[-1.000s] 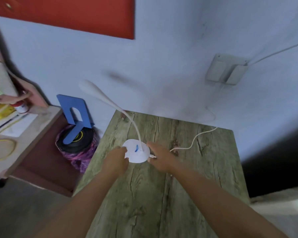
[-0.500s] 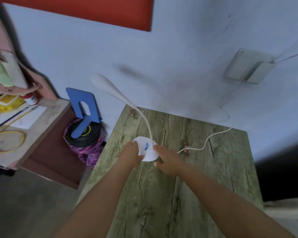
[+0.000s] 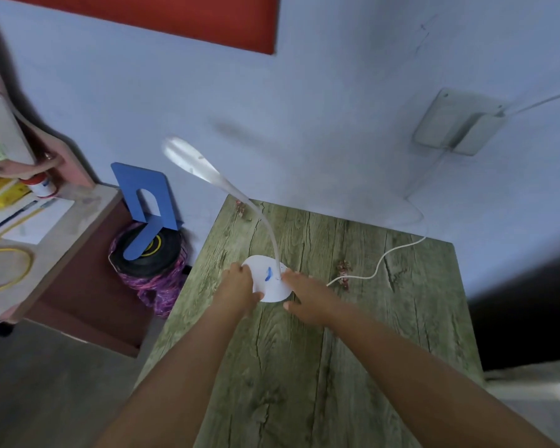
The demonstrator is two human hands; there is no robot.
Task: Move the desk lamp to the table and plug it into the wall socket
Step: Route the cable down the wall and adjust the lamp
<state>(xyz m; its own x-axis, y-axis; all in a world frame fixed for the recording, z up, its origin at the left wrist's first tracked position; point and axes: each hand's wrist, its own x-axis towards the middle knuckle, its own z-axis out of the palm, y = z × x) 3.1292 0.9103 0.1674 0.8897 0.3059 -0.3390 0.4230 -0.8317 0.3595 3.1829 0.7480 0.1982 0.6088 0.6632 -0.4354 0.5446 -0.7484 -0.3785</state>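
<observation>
Both hands grip the round white base of the lamp on the wooden surface, the left hand on its left edge, the right hand on its right, while its cord trails toward the wall socket.

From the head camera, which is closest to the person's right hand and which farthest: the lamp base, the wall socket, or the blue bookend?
1. Lamp base: touching the right hand, on the table.
2. Blue bookend: off to the left, beside the table, on a black roll.
3. Wall socket: high on the wall, up and to the right.
</observation>
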